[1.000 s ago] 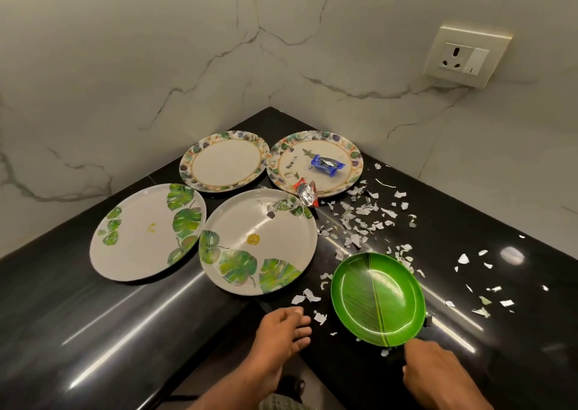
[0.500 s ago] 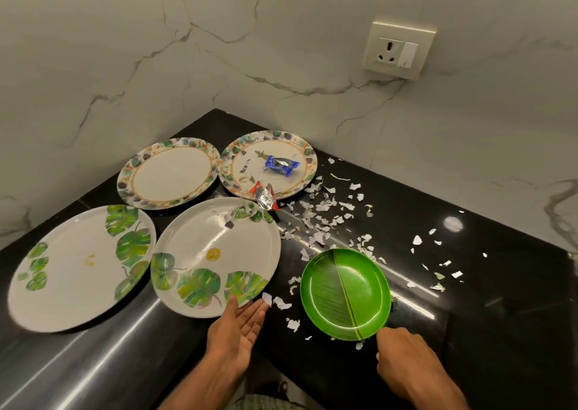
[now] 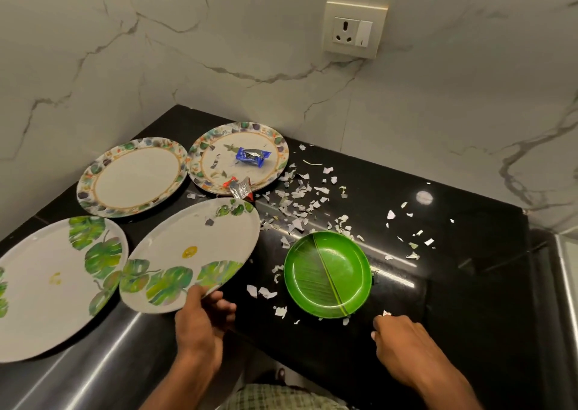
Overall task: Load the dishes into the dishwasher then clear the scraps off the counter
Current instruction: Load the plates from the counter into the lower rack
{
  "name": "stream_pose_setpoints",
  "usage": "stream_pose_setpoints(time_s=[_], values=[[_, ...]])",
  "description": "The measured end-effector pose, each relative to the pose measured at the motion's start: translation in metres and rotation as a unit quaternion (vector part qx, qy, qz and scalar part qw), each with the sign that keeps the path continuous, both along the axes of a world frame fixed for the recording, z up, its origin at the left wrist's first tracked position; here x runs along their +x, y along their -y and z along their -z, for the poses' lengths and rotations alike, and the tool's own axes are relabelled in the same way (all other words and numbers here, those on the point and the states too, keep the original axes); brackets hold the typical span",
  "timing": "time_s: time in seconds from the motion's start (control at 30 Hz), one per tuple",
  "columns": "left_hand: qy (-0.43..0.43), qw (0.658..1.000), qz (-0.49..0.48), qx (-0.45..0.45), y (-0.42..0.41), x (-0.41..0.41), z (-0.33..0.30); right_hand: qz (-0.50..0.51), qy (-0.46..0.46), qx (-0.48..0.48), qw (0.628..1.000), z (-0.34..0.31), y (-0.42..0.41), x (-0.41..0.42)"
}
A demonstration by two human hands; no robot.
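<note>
Fingers of the left hand [image 3: 200, 319] curl under the near rim of a large white round plate printed with green leaves [image 3: 190, 253], with the thumb pressed on top of the rim, so the hand grips that plate at its front edge. This plate carries a small yellow stain near its middle, and its near edge sits tilted up over the front of the glossy black stone counter [image 3: 453, 284]. The right hand [image 3: 403, 344] rests on the counter just in front of a small round green plate with a banana-leaf pattern [image 3: 327, 275], not touching it; its fingers are bent under, and I cannot tell whether they pinch anything. A second large white leaf-printed plate [image 3: 53, 287] lies at the left, its rim overlapped by the gripped plate. Behind them sit 2 smaller round plates with floral borders: the left one [image 3: 133, 176] is bare, the right one [image 3: 239, 157] holds a blue crumpled wrapper [image 3: 252, 156] and a few bits. A red and silver wrapper [image 3: 240, 188] lies at that plate's near rim. Torn white paper scraps [image 3: 300, 203] are scattered across the counter between the plates and the marble wall.
</note>
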State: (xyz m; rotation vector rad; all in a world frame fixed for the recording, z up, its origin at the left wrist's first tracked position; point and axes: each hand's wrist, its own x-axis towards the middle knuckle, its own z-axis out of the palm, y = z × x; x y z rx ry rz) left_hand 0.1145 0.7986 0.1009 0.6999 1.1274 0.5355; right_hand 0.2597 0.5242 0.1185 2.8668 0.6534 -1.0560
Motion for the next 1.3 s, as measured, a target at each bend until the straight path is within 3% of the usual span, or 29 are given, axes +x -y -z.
stream_pose_setpoints(time_s=[0.23, 0.3, 0.37, 0.53, 0.67, 0.77, 0.8, 0.9, 0.97, 1.03, 1.17, 1.2, 1.3], values=[[0.158, 0.984, 0.026, -0.075, -0.001, -0.018, -0.058, 0.026, -0.007, 0.021, 0.999, 0.0, 0.013, -0.001], [0.213, 0.966, 0.045, -0.137, 0.0, -0.024, -0.066, 0.034, -0.008, 0.026, 0.999, -0.001, 0.015, -0.003], [0.292, 0.926, 0.087, -0.225, 0.004, -0.029, -0.076, 0.04, -0.008, 0.027, 0.999, 0.0, 0.017, -0.005], [0.343, 0.887, 0.137, -0.276, 0.012, -0.024, -0.1, 0.053, -0.019, 0.029, 0.998, -0.006, 0.016, -0.011], [0.306, 0.905, 0.153, -0.253, 0.019, -0.015, -0.106, 0.064, -0.028, 0.042, 0.997, -0.013, 0.016, -0.018], [0.31, 0.903, 0.231, -0.189, 0.023, -0.002, -0.112, 0.089, -0.038, 0.083, 0.992, -0.015, 0.019, -0.023], [0.275, 0.912, 0.243, -0.182, 0.025, 0.001, -0.113, 0.105, -0.038, 0.108, 0.988, -0.015, 0.021, -0.025], [0.146, 0.953, 0.26, -0.05, 0.038, 0.003, -0.114, 0.171, -0.018, 0.204, 0.964, -0.018, 0.028, -0.027], [0.089, 0.953, 0.289, 0.008, 0.045, 0.004, -0.112, 0.241, -0.012, 0.278, 0.93, -0.019, 0.034, -0.03], [0.065, 0.942, 0.327, 0.021, 0.051, 0.003, -0.111, 0.345, -0.034, 0.378, 0.858, -0.023, 0.038, -0.035], [0.091, 0.899, 0.428, -0.018, 0.055, 0.003, -0.099, 0.543, -0.071, 0.554, 0.627, -0.047, 0.039, -0.049], [0.095, 0.882, 0.462, -0.017, 0.054, 0.004, -0.094, 0.567, -0.076, 0.571, 0.589, -0.054, 0.043, -0.053], [0.097, 0.813, 0.574, 0.012, 0.055, 0.003, -0.083, 0.595, -0.061, 0.58, 0.554, -0.066, 0.06, -0.072]])
